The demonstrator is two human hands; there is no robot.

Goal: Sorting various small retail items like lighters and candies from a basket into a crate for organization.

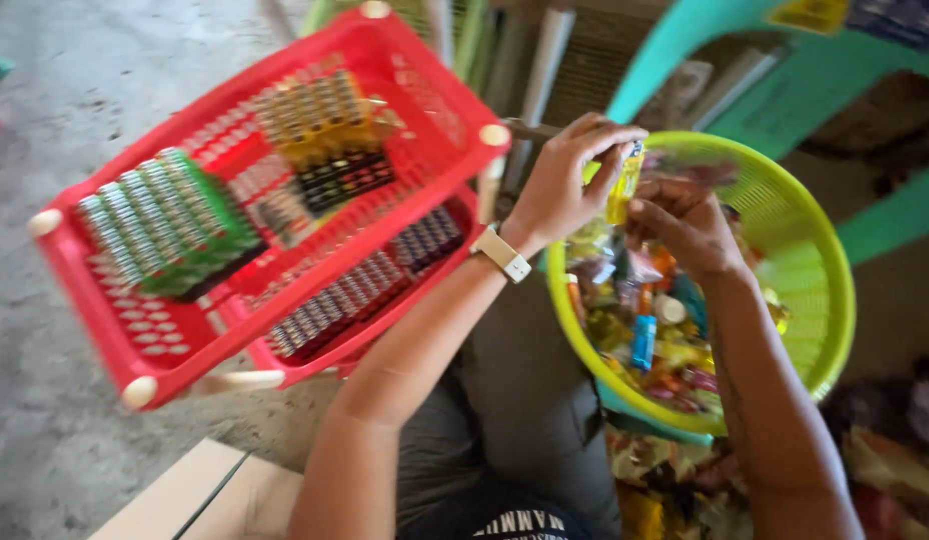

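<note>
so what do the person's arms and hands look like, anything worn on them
Both forearms are bare, with no sleeves or gloves in view. The left hand has a pale, cream-coloured band with a squarish buckle at the wrist. The right hand wears nothing visible.

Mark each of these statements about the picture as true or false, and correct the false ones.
1. Both hands hold one small yellow item between them. True: the left hand and the right hand meet on the yellow item.
2. The round basket under the hands is blue. False: the round basket is yellow-green.
3. The red rack has two tiers that carry rows of small items. True: the red rack has an upper and a lower tray, both stocked.
4. The left wrist is bare. False: it wears a pale wrist strap.
5. The round basket is empty. False: it holds many small colourful items.
</note>
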